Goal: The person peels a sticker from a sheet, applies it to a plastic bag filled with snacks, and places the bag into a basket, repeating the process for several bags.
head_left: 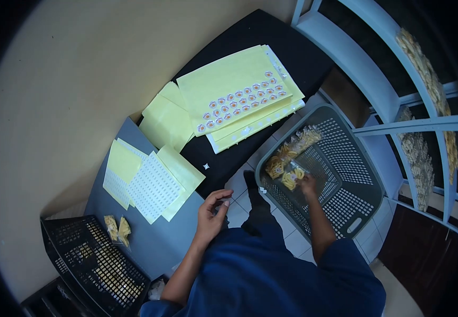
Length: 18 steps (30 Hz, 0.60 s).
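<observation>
My right hand (309, 186) reaches down into a large grey-green plastic basket (363, 158). Its fingers are at the edge of a clear snack packet (292, 178) with yellow contents and a round label, and seem closed on it, though the fingertips are partly hidden. More filled snack packets (297, 142) lie along the basket's far left side. My left hand (214, 215) hovers near the table edge, its fingers loosely curved and apart from the thumb, with nothing in it.
Yellow sheets of round stickers (234, 87) are stacked on a black table (260, 29). Printed white sheets (155, 185) lie on a grey table (179, 238), near two snack packets (117, 230). A black crate (60, 240) stands left; a rack (393, 53) holds bagged goods at right.
</observation>
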Available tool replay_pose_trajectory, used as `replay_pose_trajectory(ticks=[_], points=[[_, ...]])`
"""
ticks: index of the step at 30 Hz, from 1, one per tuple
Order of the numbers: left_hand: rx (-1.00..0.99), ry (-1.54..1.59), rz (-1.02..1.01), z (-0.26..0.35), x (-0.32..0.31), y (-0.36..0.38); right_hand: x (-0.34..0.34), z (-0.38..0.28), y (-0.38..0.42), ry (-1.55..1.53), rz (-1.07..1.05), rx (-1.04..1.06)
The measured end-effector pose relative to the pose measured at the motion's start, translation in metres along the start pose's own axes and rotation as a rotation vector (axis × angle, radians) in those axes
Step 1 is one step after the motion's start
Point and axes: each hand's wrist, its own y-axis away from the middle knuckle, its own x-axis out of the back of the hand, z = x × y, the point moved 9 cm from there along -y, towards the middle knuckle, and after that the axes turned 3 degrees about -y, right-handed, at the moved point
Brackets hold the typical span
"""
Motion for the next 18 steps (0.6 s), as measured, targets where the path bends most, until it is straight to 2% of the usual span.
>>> replay_pose_trajectory(ticks=[1, 4, 5, 8, 11, 13, 15, 18], points=[[0.007, -0.004, 0.014, 0.001, 0.0, 0.001, -0.018, 0.012, -0.004, -0.024, -0.057, -0.048], [0.03, -0.008, 0.041, 0.004, 0.0, 0.006, -0.05, 0.026, -0.011, 0.111, -0.072, -0.011], [0.034, -0.004, 0.043, 0.004, 0.0, 0.007, -0.057, 0.056, -0.032, 0.101, -0.137, -0.023], [0.033, -0.014, 0.059, 0.006, 0.002, 0.013, -0.063, 0.051, -0.034, 0.186, -0.111, -0.033], [0.005, -0.042, 0.087, 0.009, 0.012, 0.021, -0.054, 0.06, -0.048, 0.481, -0.074, -0.054], [-0.014, -0.036, 0.144, 0.012, 0.023, 0.029, -0.045, 0.064, -0.064, 0.637, -0.096, 0.011], [-0.054, -0.065, 0.191, 0.015, 0.039, 0.042, -0.036, 0.031, -0.059, 0.595, -0.026, 0.242], [-0.079, -0.117, 0.345, 0.02, 0.077, 0.064, -0.019, -0.025, -0.046, 0.646, 0.157, 0.214]])
